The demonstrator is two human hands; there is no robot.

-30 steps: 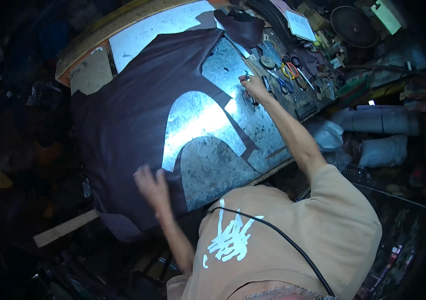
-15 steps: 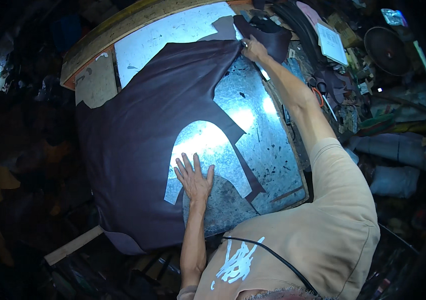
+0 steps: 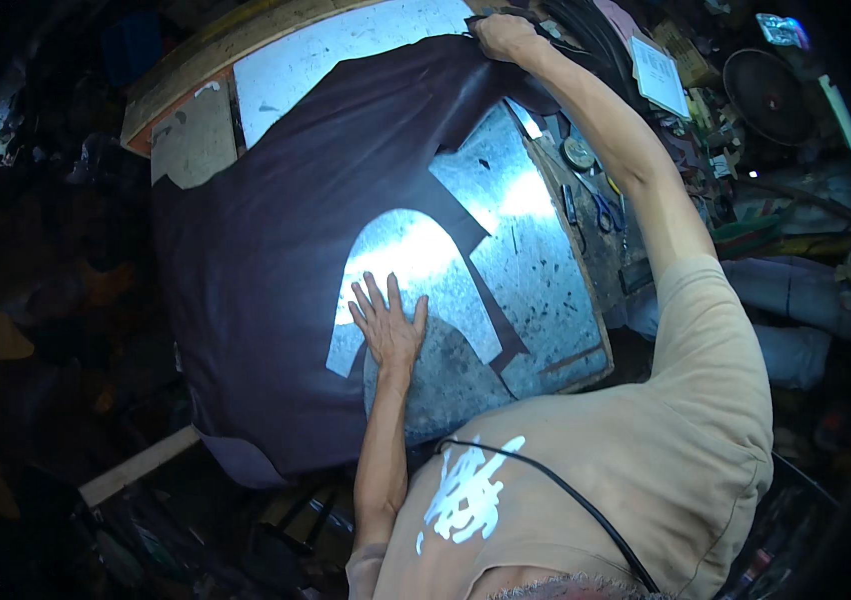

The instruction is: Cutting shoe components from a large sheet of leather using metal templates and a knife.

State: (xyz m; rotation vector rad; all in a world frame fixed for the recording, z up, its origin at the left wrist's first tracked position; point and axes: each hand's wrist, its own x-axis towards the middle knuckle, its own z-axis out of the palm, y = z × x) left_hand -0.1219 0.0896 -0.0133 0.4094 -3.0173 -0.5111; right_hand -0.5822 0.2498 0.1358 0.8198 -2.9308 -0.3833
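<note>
A large dark brown leather sheet [image 3: 256,270] covers much of the worktable, and its near left edge hangs over the side. On the leather lies an arch-shaped, shiny grey template [image 3: 406,250], its two legs toward me. My left hand [image 3: 391,325] rests flat with fingers spread on the template's inner edge. At the far edge, my right hand [image 3: 506,38] is closed on a corner of the leather, which is drawn into folds below it. The fingertips there are partly hidden.
The speckled metal tabletop [image 3: 546,300] shows at the right. A white board [image 3: 296,75] lies at the back, beside a grey-brown panel [image 3: 194,145]. Scissors [image 3: 604,212], a round tin [image 3: 578,153] and other tools lie along the right edge. A wooden bar [image 3: 141,465] juts out at the near left.
My right hand has moved farther away with the leather's corner, pulling it over the back edge and covering dark pieces there. My left hand stays on the template; the whole view has shifted slightly.
</note>
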